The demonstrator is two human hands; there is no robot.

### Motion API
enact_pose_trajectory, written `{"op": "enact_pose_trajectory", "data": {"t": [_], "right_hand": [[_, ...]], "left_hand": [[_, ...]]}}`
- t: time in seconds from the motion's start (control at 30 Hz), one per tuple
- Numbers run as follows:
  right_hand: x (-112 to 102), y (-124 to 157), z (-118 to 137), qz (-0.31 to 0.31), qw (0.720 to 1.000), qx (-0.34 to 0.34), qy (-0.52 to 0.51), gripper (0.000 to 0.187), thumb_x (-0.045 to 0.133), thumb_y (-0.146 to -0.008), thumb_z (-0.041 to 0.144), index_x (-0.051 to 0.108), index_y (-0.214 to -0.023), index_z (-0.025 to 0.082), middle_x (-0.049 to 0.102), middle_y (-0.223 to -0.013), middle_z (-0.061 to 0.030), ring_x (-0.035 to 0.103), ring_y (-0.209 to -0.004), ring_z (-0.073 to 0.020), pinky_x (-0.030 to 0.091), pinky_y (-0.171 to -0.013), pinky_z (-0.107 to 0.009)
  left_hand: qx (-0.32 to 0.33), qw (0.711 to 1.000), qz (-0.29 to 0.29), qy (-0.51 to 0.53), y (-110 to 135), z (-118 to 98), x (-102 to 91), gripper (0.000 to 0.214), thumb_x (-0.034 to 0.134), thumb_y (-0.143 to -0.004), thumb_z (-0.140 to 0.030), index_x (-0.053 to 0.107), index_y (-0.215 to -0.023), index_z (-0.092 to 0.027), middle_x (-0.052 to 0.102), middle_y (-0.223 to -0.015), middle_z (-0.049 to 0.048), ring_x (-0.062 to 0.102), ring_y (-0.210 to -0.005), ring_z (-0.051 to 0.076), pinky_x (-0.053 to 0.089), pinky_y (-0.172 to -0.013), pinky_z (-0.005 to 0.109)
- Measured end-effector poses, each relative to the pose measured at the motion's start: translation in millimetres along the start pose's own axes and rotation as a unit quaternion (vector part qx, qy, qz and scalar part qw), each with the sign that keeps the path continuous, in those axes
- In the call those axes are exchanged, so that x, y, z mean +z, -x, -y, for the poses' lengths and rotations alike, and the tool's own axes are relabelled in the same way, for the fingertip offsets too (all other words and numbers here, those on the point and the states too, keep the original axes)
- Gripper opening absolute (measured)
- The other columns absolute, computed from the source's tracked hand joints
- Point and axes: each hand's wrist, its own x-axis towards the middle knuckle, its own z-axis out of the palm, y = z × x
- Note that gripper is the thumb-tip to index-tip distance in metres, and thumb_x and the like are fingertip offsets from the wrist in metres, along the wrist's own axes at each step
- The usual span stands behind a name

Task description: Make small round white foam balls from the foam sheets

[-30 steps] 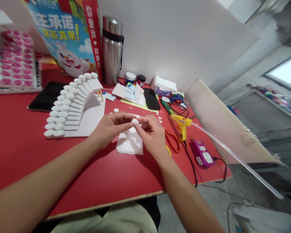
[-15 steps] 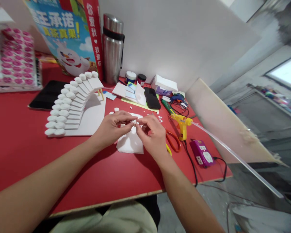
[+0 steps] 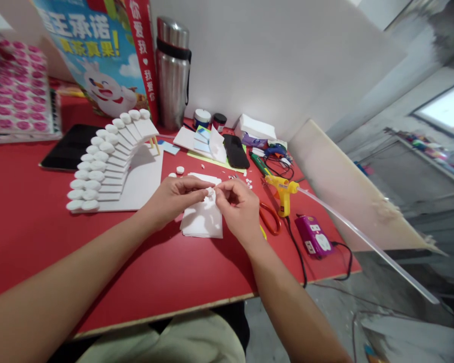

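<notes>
My left hand and my right hand meet over the red table, fingertips pinched together on a small white foam piece. Under them lies a stack of white foam sheets. To the left stands a white foam staircase model with round white knobs along its steps. Two loose white discs lie just behind my left hand.
A yellow glue gun with a long clear glue stick, orange scissors and a purple power strip lie right of my hands. A steel flask, paint jars, a black phone and a tablet sit behind.
Both hands stay together over the foam sheets, the fingers working the small white piece; it has been turned and pressed a little. Nothing else on the table has moved.
</notes>
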Motion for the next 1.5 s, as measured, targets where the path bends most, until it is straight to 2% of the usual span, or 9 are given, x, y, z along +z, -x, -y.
{"op": "enact_pose_trajectory", "data": {"t": [0.1, 0.23, 0.43, 0.57, 0.7, 0.93, 1.03, 1.3, 1.5], "right_hand": [[-1.3, -1.4, -0.4, -0.004, 0.999, 0.037, -0.033, 0.01, 0.063, -0.09, 0.022, 0.066, -0.081, 0.021, 0.063, -0.077, -0.0003, 0.055, -0.066, -0.0133, 0.044, -0.062, -0.027], [-0.3, -1.4, 1.0, 0.0, 0.997, 0.06, -0.045, 0.009, 0.065, -0.088, 0.026, 0.067, -0.082, 0.02, 0.062, -0.075, 0.0007, 0.052, -0.061, -0.0114, 0.042, -0.058, -0.026], [4.8, 0.2, 1.3, 0.008, 0.998, 0.052, -0.017, 0.009, 0.066, -0.085, 0.026, 0.065, -0.08, 0.019, 0.062, -0.076, 0.0003, 0.05, -0.06, -0.0108, 0.042, -0.058, -0.025], [6.4, 1.1, -0.3, 0.009, 0.998, 0.055, -0.002, 0.008, 0.062, -0.084, 0.023, 0.062, -0.076, 0.02, 0.062, -0.075, 0.0006, 0.051, -0.061, -0.0116, 0.042, -0.059, -0.026], [6.7, 1.4, -1.6, -0.001, 0.999, 0.05, 0.01, 0.008, 0.06, -0.082, 0.02, 0.061, -0.074, 0.02, 0.061, -0.074, 0.0012, 0.051, -0.062, -0.012, 0.042, -0.061, -0.026], [5.4, 0.0, -0.4, 0.001, 0.998, 0.064, -0.006, 0.007, 0.061, -0.083, 0.021, 0.061, -0.076, 0.02, 0.06, -0.074, 0.0015, 0.051, -0.062, -0.0119, 0.043, -0.06, -0.026], [6.2, -0.5, -0.2, 0.006, 0.998, 0.061, -0.006, 0.008, 0.064, -0.085, 0.025, 0.062, -0.079, 0.02, 0.06, -0.075, 0.0015, 0.051, -0.06, -0.0117, 0.043, -0.059, -0.026], [8.6, 3.6, -4.1, -0.024, 0.994, -0.05, 0.091, 0.013, 0.058, -0.088, 0.016, 0.057, -0.076, 0.021, 0.055, -0.074, 0.0004, 0.053, -0.068, -0.0146, 0.043, -0.066, -0.028], [8.4, 1.7, -4.3, -0.022, 0.997, -0.014, 0.078, 0.013, 0.058, -0.087, 0.017, 0.057, -0.075, 0.021, 0.058, -0.073, 0.0006, 0.054, -0.066, -0.0141, 0.044, -0.064, -0.028]], "left_hand": [[0.005, 1.0, -0.003, 0.003, -0.4, 1.3, 0.3, 0.024, 0.082, -0.081, -0.035, 0.084, -0.099, -0.02, 0.079, -0.102, 0.0085, 0.069, -0.09, 0.022, 0.053, -0.078, 0.031], [0.089, 0.991, -0.034, -0.095, -1.0, 3.5, -0.5, 0.024, 0.078, -0.084, -0.033, 0.081, -0.102, -0.019, 0.076, -0.102, 0.0086, 0.069, -0.092, 0.022, 0.053, -0.08, 0.032], [0.267, 0.921, -0.073, -0.275, 1.0, 5.5, 0.7, 0.016, 0.069, -0.091, -0.024, 0.075, -0.104, -0.017, 0.072, -0.1, 0.0085, 0.067, -0.092, 0.019, 0.053, -0.081, 0.032], [0.313, 0.893, -0.079, -0.314, 2.5, 6.0, 3.1, 0.013, 0.066, -0.092, -0.02, 0.073, -0.103, -0.017, 0.07, -0.1, 0.0085, 0.066, -0.091, 0.018, 0.053, -0.082, 0.031], [0.294, 0.9, -0.08, -0.313, 2.7, 6.7, 5.1, 0.011, 0.067, -0.09, -0.017, 0.072, -0.099, -0.015, 0.069, -0.096, 0.0076, 0.065, -0.087, 0.017, 0.052, -0.079, 0.03], [0.181, 0.948, -0.098, -0.244, 0.0, 12.0, 2.9, 0.014, 0.071, -0.084, -0.023, 0.075, -0.096, -0.016, 0.071, -0.092, 0.0062, 0.067, -0.083, 0.018, 0.052, -0.073, 0.03], [0.178, 0.952, -0.097, -0.231, -0.5, 12.5, 2.5, 0.015, 0.072, -0.085, -0.025, 0.076, -0.096, -0.016, 0.071, -0.091, 0.0057, 0.067, -0.082, 0.018, 0.052, -0.072, 0.031], [0.212, 0.943, -0.077, -0.244, 1.7, 11.0, 7.7, 0.012, 0.068, -0.087, -0.02, 0.073, -0.097, -0.016, 0.07, -0.096, 0.0059, 0.066, -0.085, 0.016, 0.054, -0.077, 0.03], [0.12, 0.973, -0.091, -0.177, 1.0, 8.0, 8.0, 0.016, 0.075, -0.079, -0.025, 0.074, -0.092, -0.017, 0.073, -0.091, 0.0053, 0.067, -0.083, 0.018, 0.054, -0.078, 0.032]]}}
